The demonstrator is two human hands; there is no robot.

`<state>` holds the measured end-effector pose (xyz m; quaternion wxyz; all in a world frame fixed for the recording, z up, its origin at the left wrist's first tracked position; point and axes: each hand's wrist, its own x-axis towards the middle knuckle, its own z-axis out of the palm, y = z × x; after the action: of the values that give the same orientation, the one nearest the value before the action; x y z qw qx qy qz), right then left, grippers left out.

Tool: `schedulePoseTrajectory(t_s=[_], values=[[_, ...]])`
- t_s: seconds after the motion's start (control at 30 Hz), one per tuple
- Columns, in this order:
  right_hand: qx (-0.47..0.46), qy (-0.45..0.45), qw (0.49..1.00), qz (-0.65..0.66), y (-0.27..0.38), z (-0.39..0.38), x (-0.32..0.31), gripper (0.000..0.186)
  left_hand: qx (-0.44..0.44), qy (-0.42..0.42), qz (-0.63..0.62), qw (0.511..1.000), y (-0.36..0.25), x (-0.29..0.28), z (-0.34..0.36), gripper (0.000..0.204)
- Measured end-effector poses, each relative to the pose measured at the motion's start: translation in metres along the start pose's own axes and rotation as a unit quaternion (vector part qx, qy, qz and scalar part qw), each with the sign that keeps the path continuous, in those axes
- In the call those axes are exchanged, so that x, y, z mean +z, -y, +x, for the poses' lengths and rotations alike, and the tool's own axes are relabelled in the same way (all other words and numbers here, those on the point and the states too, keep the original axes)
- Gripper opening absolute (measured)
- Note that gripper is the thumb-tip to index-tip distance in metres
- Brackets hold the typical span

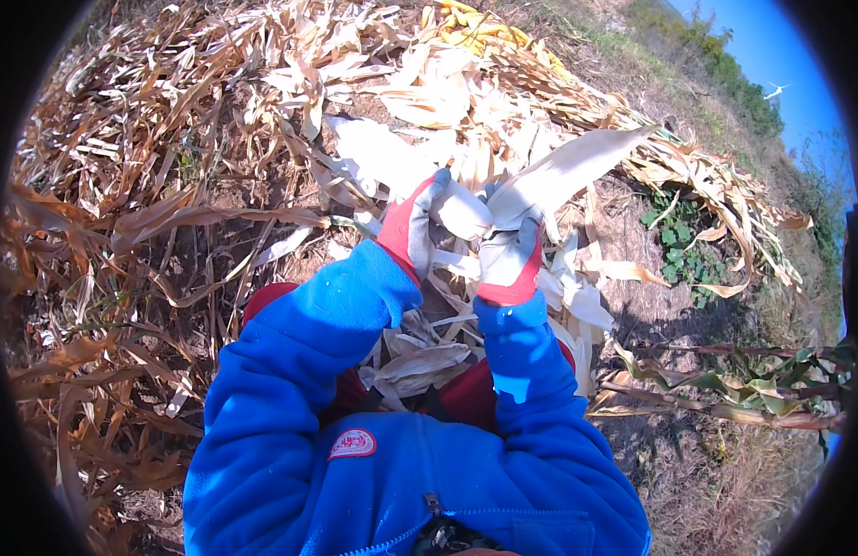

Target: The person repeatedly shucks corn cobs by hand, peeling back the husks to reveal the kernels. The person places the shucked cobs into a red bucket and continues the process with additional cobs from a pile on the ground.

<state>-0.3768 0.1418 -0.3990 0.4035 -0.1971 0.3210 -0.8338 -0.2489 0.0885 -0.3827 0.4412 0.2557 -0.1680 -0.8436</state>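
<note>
Both my hands wear grey and red work gloves. My left hand (412,225) is closed around an ear of corn (463,213) still wrapped in pale husk, held in front of my lap. My right hand (510,257) presses against the ear's right end, its fingers closed on a husk leaf (573,176). That broad, whitish leaf spreads up and to the right from the ear. Fingertips on the far side of the ear are partly hidden. Loose pale husks (427,363) lie between my knees, just below the hands.
Husked yellow corn ears (480,30) form a pile at the far side. Dry stalks and leaves (123,185) cover the ground at left. A band of stalks (698,171) and a green leafy plant (677,243) are at right, with more stalks (725,408) nearer me.
</note>
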Motion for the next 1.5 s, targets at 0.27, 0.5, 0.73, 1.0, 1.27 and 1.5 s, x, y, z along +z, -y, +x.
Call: schedulePoseTrajectory(t_s=[0.27, 0.5, 0.73, 1.0, 1.27, 1.5], values=[[0.270, 0.006, 0.920, 0.285, 0.021, -0.006, 0.008, 0.021, -0.007, 0.105, -0.127, 0.986, -0.005, 0.004, -0.010, 0.041], [0.251, -0.035, 0.878, 0.405, 0.028, 0.013, -0.027, 0.018, -0.080, 0.087, 0.018, 0.993, -0.017, 0.012, -0.011, 0.045], [0.113, -0.099, 0.949, 0.276, 0.093, 0.038, -0.025, 0.073, -0.104, 0.190, 0.071, 0.974, -0.018, 0.008, -0.023, 0.049], [0.297, 0.213, 0.923, 0.115, 0.041, -0.006, 0.017, 0.069, -0.307, 0.351, -0.223, 0.856, 0.009, 0.009, -0.034, 0.064], [0.123, 0.113, 0.977, -0.132, 0.015, 0.025, -0.052, 0.037, -0.130, 0.280, 0.226, 0.924, 0.011, 0.013, -0.037, 0.049], [0.030, 0.105, 0.933, -0.342, 0.055, 0.004, -0.007, 0.030, 0.130, 0.123, 0.576, 0.798, 0.015, -0.001, -0.023, 0.068]])
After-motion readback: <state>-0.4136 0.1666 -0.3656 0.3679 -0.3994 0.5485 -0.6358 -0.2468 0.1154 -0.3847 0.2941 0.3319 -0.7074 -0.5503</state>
